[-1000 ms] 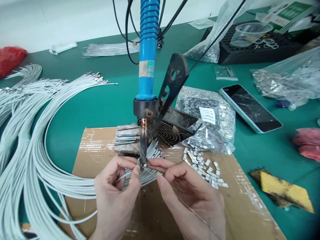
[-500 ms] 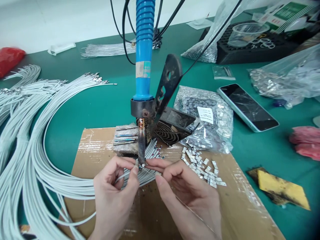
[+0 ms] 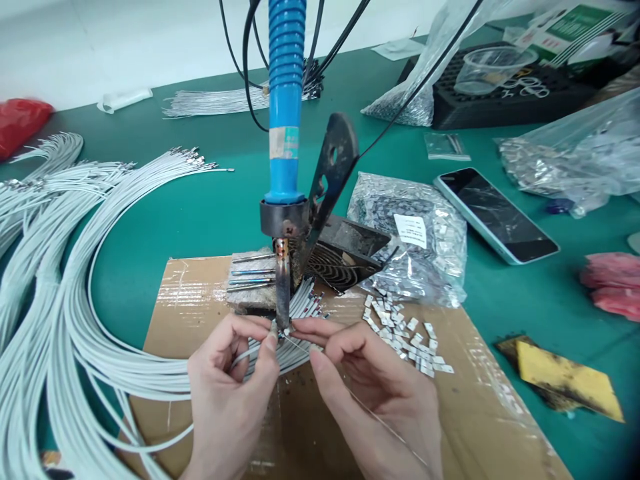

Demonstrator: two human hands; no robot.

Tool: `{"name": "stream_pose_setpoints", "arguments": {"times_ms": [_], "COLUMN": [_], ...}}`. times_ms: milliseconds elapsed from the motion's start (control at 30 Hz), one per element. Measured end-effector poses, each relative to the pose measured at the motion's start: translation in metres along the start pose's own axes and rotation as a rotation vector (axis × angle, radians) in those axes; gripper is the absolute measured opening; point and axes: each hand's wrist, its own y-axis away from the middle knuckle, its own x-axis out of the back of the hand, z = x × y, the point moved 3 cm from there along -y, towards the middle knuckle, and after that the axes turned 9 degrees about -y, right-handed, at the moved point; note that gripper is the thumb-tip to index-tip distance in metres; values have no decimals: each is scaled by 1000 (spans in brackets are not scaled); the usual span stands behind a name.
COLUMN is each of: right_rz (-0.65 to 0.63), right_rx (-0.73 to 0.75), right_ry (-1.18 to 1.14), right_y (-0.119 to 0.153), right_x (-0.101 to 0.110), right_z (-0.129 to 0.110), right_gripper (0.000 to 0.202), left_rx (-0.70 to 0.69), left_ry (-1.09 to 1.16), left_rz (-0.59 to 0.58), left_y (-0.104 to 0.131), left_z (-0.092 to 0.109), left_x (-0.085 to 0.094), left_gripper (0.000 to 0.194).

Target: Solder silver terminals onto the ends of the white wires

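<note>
A soldering iron with a blue handle [image 3: 285,100] stands upright in a stand, its dark tip pointing down between my hands. My left hand [image 3: 235,387] pinches the end of a white cable right beside the tip. Between thumb and fingers, my right hand [image 3: 375,393] holds a thin solder wire [image 3: 380,423], which runs up to the tip and trails down across the palm. A small metal piece at the cable end touches or almost touches the tip; my fingertips partly hide it. Under the hands lie the bundled white cables [image 3: 135,363] on a cardboard sheet [image 3: 300,427].
Small metal tabs [image 3: 407,340] lie scattered right of my hands. Behind them are a bag of metal parts [image 3: 410,233], a fan [image 3: 345,257] and a phone [image 3: 495,213]. A stained yellow sponge [image 3: 567,380] sits at right. More cable bundles [image 3: 30,293] fill the left.
The view has shifted very slightly, and the iron's handle leans a touch further left. Both hands keep the same grip and place at the tip.
</note>
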Motion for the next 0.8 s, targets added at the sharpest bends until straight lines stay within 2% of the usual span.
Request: {"name": "stream_pose_setpoints", "arguments": {"times_ms": [133,300,500,800], "right_rz": [-9,-8,-13,-3], "right_rx": [14,34,45,73], "right_ry": [12,39,61,75], "right_y": [0,-1,-1,0], "right_x": [0,1,1,0], "right_z": [0,0,-1,-2], "right_gripper": [22,22,22,22], "left_rx": [-21,-31,26,5], "left_ry": [-13,-32,-33,-20], "left_rz": [46,-34,87,111], "left_y": [0,0,5,4], "left_z": [-5,-5,6,6], "left_x": [3,2,-3,-2], "left_gripper": [14,13,15,14]}}
